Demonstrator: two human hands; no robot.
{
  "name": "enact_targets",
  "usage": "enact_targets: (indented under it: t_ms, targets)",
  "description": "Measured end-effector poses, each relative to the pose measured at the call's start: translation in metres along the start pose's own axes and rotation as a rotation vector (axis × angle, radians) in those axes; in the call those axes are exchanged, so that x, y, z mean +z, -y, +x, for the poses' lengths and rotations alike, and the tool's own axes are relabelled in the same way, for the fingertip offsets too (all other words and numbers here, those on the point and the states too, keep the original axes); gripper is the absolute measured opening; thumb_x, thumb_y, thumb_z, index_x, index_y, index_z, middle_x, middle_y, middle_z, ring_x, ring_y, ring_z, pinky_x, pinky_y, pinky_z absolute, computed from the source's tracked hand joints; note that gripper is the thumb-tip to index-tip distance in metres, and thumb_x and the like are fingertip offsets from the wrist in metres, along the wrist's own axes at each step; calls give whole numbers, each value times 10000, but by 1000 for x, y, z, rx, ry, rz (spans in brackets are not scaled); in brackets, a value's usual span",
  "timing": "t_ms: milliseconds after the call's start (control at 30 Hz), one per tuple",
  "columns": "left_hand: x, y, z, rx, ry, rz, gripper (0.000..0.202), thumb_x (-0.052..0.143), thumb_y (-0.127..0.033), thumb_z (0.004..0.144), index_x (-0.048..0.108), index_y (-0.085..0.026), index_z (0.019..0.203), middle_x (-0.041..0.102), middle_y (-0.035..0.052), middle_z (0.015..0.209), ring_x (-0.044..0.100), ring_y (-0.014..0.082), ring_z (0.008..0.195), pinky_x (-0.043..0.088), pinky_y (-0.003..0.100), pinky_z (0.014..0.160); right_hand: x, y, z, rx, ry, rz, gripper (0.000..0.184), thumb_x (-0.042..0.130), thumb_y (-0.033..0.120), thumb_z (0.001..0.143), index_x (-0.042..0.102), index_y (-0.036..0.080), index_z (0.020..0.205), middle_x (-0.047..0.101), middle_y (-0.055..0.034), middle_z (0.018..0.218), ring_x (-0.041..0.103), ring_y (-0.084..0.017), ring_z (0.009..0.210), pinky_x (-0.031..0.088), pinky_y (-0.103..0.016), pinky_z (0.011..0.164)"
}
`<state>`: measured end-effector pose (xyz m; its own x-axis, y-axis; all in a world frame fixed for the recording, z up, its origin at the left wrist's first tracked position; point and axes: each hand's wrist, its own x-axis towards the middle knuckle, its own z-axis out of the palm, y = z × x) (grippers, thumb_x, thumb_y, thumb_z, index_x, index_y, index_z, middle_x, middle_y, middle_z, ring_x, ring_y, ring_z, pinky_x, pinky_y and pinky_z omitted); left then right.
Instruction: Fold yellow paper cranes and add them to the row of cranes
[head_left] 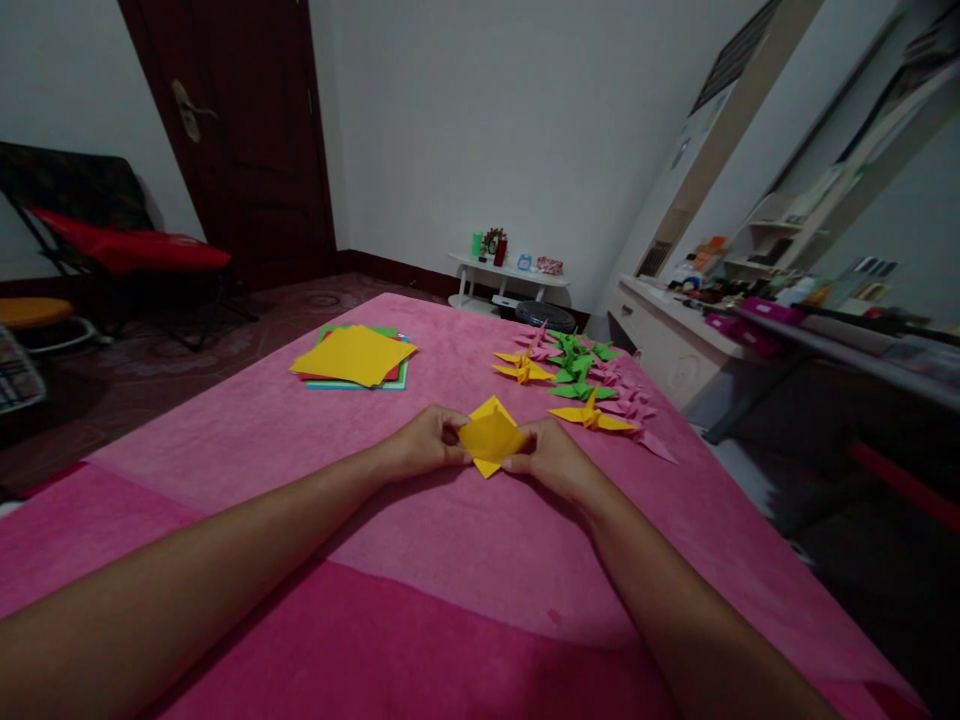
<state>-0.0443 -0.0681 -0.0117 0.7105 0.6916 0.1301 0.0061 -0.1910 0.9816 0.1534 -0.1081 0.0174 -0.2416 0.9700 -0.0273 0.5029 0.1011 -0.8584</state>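
Note:
A folded piece of yellow origami paper (pixel 491 437), diamond-shaped with its points up and down, is held between both hands over the pink cloth. My left hand (pixel 429 441) pinches its left corner between thumb and fingers. At the right corner, my right hand (pixel 553 456) grips it the same way, thumb near the lower edge. Just beyond my right hand lies a yellow paper crane (pixel 592 413) with spread wings. Another yellow crane (pixel 523 368) sits farther back, beside several green paper cranes (pixel 576 365) and several pink ones (pixel 628 400).
A stack of coloured paper sheets (pixel 356 356), yellow on top, lies at the table's back left. The pink cloth (pixel 420 560) covers the table. A cluttered white dresser (pixel 667 335) stands to the right, a folding chair (pixel 127 245) to the left. Behind is a low white stand (pixel 510 270).

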Motion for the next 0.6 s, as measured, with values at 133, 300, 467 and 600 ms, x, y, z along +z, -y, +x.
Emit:
enact_targets:
  t_ms: [133,300,467,600]
  targets:
    - [-3,3,1,-20,37,19,300,643,-133,643,636,-98,941,662,36,853,609,153,791,468,267,754,-1,-1,1,47,23,19,143,609,102,552,682,87,674,561,27,555,436,-75,506,346,-199,511]
    - [-4,-1,0,-39,63,17,349,652,-152,638,625,-110,984,662,43,900,612,158,812,471,267,759,-1,-1,1,51,25,31,143,602,89,551,676,84,674,552,31,552,425,-71,503,342,-197,512]
    - [-5,4,3,-40,34,67,278,633,-188,667,638,-101,931,663,43,853,610,151,766,474,249,711,-1,-1,1,51,34,14,147,596,83,557,679,90,677,553,33,549,434,-74,505,353,-198,518]
    - [-7,8,5,-47,9,112,228,615,-193,678,644,-98,883,658,29,796,603,146,731,470,239,679,-3,-4,2,32,61,20,189,587,76,562,681,93,725,583,24,594,467,-83,535,379,-205,552]
